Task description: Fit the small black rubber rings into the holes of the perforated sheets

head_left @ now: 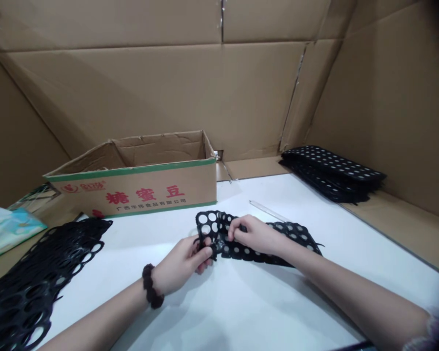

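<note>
A black sheet full of round holes [294, 234] lies on the white table, its left end raised and bent. My left hand [190, 256], with a dark beaded band on the wrist, grips the lower edge of that raised end between thumb and fingers. White shows through the holes there. Over the sheet, just right of the bend, my right hand [254, 234] is closed with its fingertips pinched together. Whatever is between those fingertips is too small or hidden to make out. Just behind the sheet's right part lies a thin, pale pen-like stick [267, 210].
An open cardboard box [161, 192] with red lettering stands at back left. Several black holed sheets [54, 258] lie at left, and a folded stack of them [332, 170] sits at back right. A blue-and-white packet [10, 229] is far left. Cardboard walls [161, 92] enclose the white table [249, 302].
</note>
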A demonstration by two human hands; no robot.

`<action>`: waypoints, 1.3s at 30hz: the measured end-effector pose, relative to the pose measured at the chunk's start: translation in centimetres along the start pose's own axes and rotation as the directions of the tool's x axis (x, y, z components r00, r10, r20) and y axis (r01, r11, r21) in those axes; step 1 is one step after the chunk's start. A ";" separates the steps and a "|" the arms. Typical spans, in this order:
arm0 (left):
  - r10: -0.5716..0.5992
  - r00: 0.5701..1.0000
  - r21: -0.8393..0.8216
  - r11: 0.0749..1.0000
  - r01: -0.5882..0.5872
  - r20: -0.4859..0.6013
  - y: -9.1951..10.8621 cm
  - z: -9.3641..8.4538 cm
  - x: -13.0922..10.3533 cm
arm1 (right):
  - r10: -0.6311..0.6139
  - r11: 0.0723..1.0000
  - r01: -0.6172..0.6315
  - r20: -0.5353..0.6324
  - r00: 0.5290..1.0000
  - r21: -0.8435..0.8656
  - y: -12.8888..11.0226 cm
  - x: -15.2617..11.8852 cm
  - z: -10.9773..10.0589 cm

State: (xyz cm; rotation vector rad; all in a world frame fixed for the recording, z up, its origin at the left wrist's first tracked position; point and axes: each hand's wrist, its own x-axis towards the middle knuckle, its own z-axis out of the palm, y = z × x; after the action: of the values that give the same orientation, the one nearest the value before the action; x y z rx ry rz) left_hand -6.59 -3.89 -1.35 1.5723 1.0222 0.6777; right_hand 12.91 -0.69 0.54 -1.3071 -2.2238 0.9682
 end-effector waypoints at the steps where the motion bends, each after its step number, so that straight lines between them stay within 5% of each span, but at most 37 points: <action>1: -0.003 1.000 -0.031 1.000 0.003 0.007 -0.1 -0.1 0.1 | 0.010 1.000 -0.011 0.035 0.999 0.020 -0.2 -0.1 -0.2; 5: 0.019 0.999 -0.104 0.994 -0.016 0.031 -0.2 0.1 0.6 | -0.024 0.998 0.015 0.146 0.989 0.059 -1.7 -0.9 0.0; 22: 0.070 0.997 -0.109 0.992 -0.066 0.028 -0.5 1.0 0.7 | -0.056 0.997 0.055 0.017 0.998 0.056 -1.5 -0.9 2.7; 27: 0.040 0.999 -0.273 0.962 -0.029 0.036 -0.5 -0.1 0.5 | 0.022 0.999 -0.019 -0.113 0.993 0.027 0.1 0.1 -0.2; 30: -0.036 0.998 -0.316 0.947 0.051 0.052 0.0 -1.2 0.6 | 0.199 0.953 -0.162 -0.122 0.972 0.257 1.6 0.6 -2.7; 33: -0.107 0.992 -0.304 0.945 0.121 0.062 0.2 -1.8 1.1 | 0.216 0.855 -0.180 -0.018 0.976 0.487 2.2 0.6 -3.9; 36: -0.137 0.990 -0.293 0.948 0.124 -0.026 0.0 -1.7 1.6 | 0.184 0.823 -0.145 -0.017 0.983 0.549 1.0 0.8 -4.3; 39: -0.132 0.985 -0.280 0.955 0.095 -0.113 -0.4 -1.1 1.8 | 0.146 0.874 -0.032 -0.198 0.969 0.485 -2.1 2.6 -5.3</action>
State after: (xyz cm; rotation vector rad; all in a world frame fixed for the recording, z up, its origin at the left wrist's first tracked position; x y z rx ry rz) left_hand -6.80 -1.74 -1.63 1.2324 1.0572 0.8137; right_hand 13.72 2.81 5.64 -1.2196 -1.6193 1.2349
